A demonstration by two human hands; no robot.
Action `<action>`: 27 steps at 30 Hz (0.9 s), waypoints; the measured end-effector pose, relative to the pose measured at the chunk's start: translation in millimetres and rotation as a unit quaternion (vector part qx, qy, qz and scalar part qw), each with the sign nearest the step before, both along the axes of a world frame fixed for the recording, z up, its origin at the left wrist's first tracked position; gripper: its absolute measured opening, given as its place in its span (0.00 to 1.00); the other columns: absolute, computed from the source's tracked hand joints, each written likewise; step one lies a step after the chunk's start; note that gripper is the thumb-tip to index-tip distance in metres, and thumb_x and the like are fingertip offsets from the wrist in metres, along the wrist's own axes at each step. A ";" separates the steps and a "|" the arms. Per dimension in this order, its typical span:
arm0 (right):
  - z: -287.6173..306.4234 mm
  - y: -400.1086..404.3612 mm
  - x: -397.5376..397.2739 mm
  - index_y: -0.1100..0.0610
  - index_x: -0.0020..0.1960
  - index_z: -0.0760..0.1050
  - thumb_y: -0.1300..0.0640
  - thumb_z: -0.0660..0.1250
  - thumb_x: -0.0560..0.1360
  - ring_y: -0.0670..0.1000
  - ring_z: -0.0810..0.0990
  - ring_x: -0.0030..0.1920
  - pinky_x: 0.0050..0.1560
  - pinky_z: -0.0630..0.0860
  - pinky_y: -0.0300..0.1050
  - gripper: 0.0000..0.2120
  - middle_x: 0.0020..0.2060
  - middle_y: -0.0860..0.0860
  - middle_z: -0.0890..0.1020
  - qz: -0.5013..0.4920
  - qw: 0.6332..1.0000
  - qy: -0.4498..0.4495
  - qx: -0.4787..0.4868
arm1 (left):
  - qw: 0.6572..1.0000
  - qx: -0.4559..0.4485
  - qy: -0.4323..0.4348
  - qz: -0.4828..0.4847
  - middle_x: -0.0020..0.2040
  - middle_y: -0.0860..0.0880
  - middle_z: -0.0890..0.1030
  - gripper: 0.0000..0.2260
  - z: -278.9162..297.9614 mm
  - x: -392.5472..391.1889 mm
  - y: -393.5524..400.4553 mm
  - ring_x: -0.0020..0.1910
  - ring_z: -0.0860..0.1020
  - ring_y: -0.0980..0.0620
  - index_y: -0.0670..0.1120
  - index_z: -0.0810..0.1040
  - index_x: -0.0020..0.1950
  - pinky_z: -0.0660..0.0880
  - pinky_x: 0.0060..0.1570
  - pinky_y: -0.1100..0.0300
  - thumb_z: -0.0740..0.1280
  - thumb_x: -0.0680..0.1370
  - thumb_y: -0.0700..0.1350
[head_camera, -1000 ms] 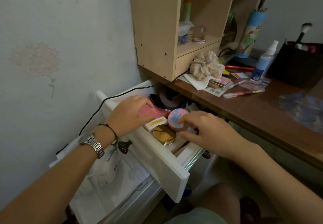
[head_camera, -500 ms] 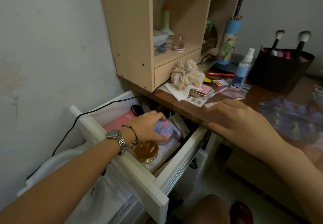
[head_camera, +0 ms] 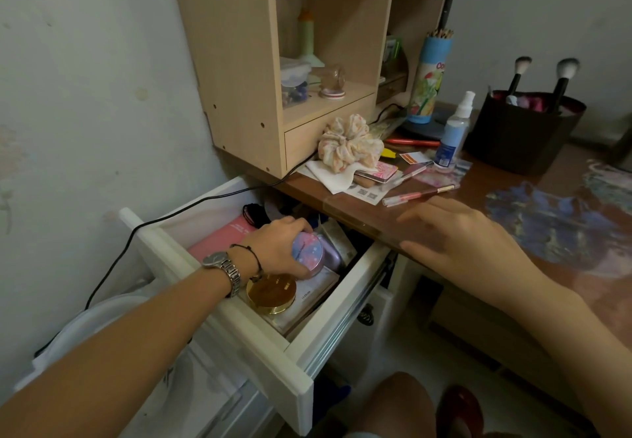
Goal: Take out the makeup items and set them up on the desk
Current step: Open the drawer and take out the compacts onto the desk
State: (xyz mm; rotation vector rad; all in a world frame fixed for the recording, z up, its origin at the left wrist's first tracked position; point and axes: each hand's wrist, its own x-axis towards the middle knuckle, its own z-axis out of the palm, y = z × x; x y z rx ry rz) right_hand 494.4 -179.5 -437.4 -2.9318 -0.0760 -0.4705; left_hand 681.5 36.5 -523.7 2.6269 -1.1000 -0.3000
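Observation:
A white drawer [head_camera: 273,342] stands pulled out under the brown desk [head_camera: 513,191]. Inside it, my left hand [head_camera: 277,249] grips a round pink-and-blue compact [head_camera: 307,249]. Just in front of that lies a round gold compact [head_camera: 272,294] on a white box. A flat pink item [head_camera: 219,241] lies along the drawer's back left. My right hand [head_camera: 458,232] hovers over the desk's front edge, fingers spread, holding nothing. A pink lip pencil [head_camera: 420,194] and a pink palette [head_camera: 379,172] lie on the desk beyond it.
A wooden shelf unit [head_camera: 239,78] stands on the desk's left end, with a scrunchie [head_camera: 349,143] before it. A spray bottle [head_camera: 451,136], a pencil tube [head_camera: 427,78] and a dark brush holder [head_camera: 519,130] stand farther back. A black cable [head_camera: 136,232] crosses the drawer's left rim.
My left hand took hold of the pink-and-blue compact that my right hand held a second ago. My right hand left the drawer and moved right over the desk edge.

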 end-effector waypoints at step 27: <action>24.6 -88.3 -77.2 0.46 0.57 0.74 0.47 0.66 0.73 0.47 0.75 0.52 0.47 0.76 0.46 0.13 0.55 0.44 0.76 -0.160 0.987 0.010 0.001 | 0.979 -0.170 -0.063 -0.095 0.56 0.55 0.73 0.28 108.6 -77.7 -112.8 0.54 0.72 0.57 0.55 0.73 0.61 0.70 0.54 0.61 0.69 0.65 0.67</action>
